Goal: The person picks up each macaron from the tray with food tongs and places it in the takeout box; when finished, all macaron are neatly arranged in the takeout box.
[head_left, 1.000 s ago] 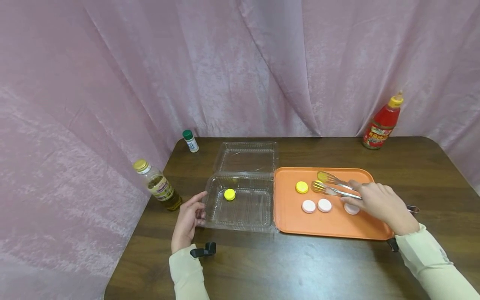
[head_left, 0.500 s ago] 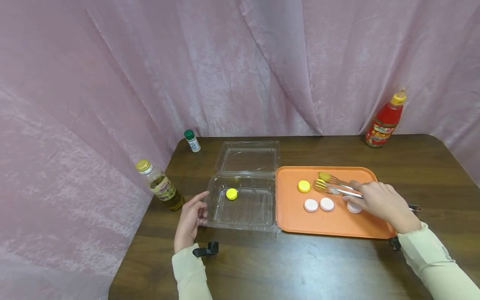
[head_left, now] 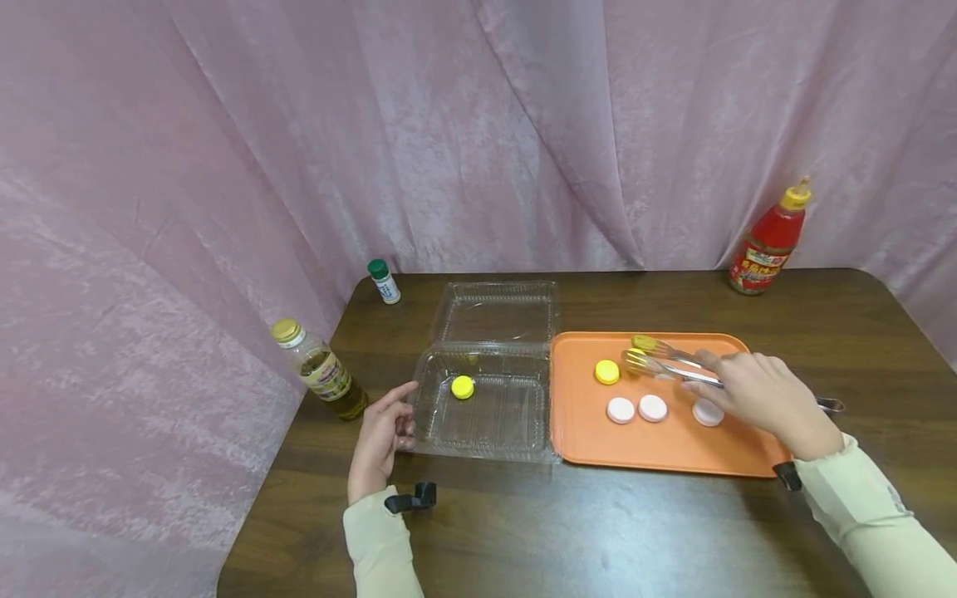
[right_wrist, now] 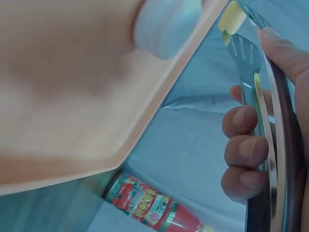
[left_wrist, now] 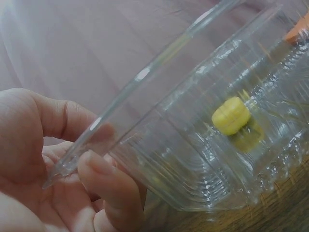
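Note:
In the head view my left hand (head_left: 380, 436) is at the left side of a clear plastic clamshell box (head_left: 478, 428). The left wrist view shows the box's rim (left_wrist: 145, 72) between its fingers. One yellow macaron (head_left: 462, 387) lies inside the box. My right hand (head_left: 770, 403) grips metal tongs (head_left: 684, 371) over the orange tray (head_left: 658, 453). Between the tong tips is a yellow macaron (right_wrist: 232, 18), partly hidden in the head view. Another yellow macaron (head_left: 606, 371) lies left of the tips. White macarons (head_left: 620, 410) sit nearer the tray's front, one close beneath my right hand.
The box's lid (head_left: 499, 311) lies folded back behind it, and its right edge meets the tray. An oil bottle (head_left: 325, 374) stands just left of my left hand. Farther back are a green-capped shaker (head_left: 385, 282) and a red sauce bottle (head_left: 768, 241) near the curtain.
The tong tips have come closer together around the yellow macaron, and both have shifted slightly toward the tray's back edge in the head view. My left hand stays at the box.

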Available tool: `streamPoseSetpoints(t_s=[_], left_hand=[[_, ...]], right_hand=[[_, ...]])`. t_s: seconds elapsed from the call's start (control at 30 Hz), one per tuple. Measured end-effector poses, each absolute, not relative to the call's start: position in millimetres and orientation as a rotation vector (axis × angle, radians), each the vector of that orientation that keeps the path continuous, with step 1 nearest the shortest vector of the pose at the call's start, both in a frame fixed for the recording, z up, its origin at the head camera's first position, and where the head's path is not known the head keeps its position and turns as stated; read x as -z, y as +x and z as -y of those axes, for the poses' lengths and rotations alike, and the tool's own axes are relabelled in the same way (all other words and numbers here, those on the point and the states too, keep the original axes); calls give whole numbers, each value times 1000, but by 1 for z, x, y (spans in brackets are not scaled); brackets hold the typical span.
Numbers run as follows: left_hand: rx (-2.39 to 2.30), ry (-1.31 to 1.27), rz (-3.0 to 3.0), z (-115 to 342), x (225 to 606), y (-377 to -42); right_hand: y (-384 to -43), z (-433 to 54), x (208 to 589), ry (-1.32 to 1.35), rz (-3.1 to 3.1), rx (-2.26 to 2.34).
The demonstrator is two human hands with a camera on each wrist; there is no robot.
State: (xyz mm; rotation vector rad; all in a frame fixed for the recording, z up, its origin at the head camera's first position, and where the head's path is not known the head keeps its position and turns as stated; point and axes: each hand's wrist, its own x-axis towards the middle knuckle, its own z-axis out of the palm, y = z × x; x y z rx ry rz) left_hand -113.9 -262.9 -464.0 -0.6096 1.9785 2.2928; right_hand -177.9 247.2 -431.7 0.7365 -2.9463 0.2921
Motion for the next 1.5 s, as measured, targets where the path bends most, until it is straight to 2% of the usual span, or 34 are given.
streamPoseSetpoints(t_s=[0.43,1.5], left_hand=[[-2266,-611,-2012,264,466,-114],[-2265,-608,-2015,264,466,-114]], right_hand=[[-181,-235,421,774,2970,-271],[-182,-180,375,1032,2583,-178]])
